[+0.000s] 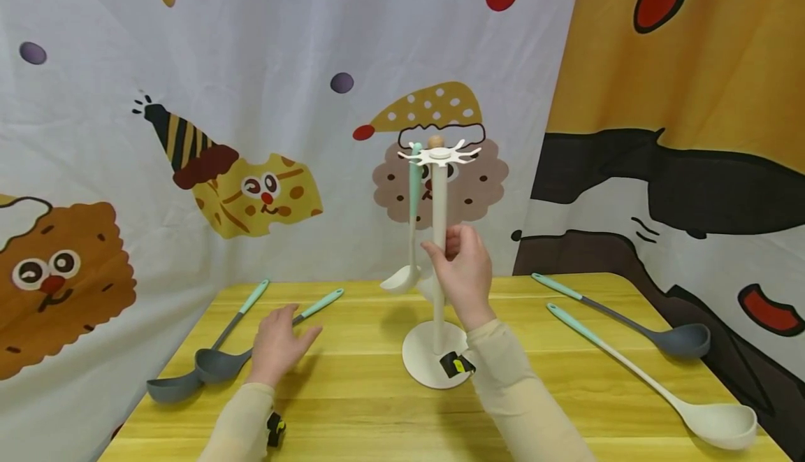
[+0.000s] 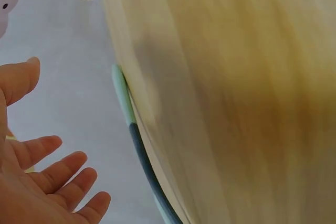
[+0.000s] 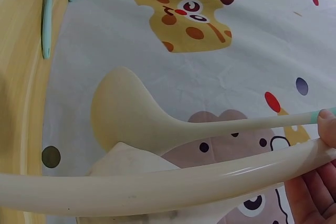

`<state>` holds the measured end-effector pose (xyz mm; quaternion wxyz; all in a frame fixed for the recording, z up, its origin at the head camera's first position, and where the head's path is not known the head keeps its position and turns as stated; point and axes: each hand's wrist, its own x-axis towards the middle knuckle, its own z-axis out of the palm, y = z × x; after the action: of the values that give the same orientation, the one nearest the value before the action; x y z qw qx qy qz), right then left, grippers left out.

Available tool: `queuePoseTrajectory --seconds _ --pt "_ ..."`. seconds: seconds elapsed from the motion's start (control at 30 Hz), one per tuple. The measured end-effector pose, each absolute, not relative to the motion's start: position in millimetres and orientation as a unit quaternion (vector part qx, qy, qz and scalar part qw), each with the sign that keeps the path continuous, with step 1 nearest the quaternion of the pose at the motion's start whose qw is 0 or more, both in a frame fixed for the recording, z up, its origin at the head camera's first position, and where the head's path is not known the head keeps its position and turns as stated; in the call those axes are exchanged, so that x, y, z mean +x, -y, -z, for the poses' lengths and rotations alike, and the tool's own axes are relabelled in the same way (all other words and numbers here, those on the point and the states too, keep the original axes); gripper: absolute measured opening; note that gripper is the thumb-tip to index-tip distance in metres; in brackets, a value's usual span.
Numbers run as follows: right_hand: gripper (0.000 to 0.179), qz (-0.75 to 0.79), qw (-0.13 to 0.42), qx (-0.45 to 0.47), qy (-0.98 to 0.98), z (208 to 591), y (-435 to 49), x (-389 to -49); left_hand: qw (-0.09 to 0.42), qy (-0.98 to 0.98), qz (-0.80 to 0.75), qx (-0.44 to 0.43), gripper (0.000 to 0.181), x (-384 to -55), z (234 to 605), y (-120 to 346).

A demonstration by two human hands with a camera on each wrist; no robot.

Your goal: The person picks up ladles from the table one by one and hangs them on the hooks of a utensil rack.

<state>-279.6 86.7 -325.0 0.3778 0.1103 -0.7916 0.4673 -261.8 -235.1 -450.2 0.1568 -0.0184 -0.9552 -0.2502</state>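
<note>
A white utensil stand (image 1: 439,203) with a round base and a crown of hooks stands upright on the table. My right hand (image 1: 464,273) grips its pole partway up, thumb on the near side in the right wrist view. From a left hook hangs a white ladle (image 1: 402,279) with a mint handle. Behind the pole, another white utensil head (image 3: 134,160) is partly hidden. My left hand (image 1: 277,343) hovers with fingers spread and nothing in them, overlapping the handle of a grey ladle (image 1: 216,366) in the head view.
A second grey ladle (image 1: 172,387) lies at the left, its bowl against the first one's. On the right lie a grey ladle (image 1: 682,341) and a long white ladle (image 1: 720,426). Behind the wooden table (image 1: 352,406) hangs a cartoon-printed curtain (image 1: 283,42).
</note>
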Motion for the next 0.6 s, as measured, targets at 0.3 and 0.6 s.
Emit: queuePoseTrajectory --seconds 0.3,0.6 --pt "0.030 -0.457 0.388 0.125 0.790 326 -87 -279 0.158 0.967 0.199 -0.010 0.072 -268 457 245" --pt "0.028 -0.452 0.386 0.132 0.794 326 -87 -279 0.145 0.973 0.181 -0.012 0.071 -272 459 255"
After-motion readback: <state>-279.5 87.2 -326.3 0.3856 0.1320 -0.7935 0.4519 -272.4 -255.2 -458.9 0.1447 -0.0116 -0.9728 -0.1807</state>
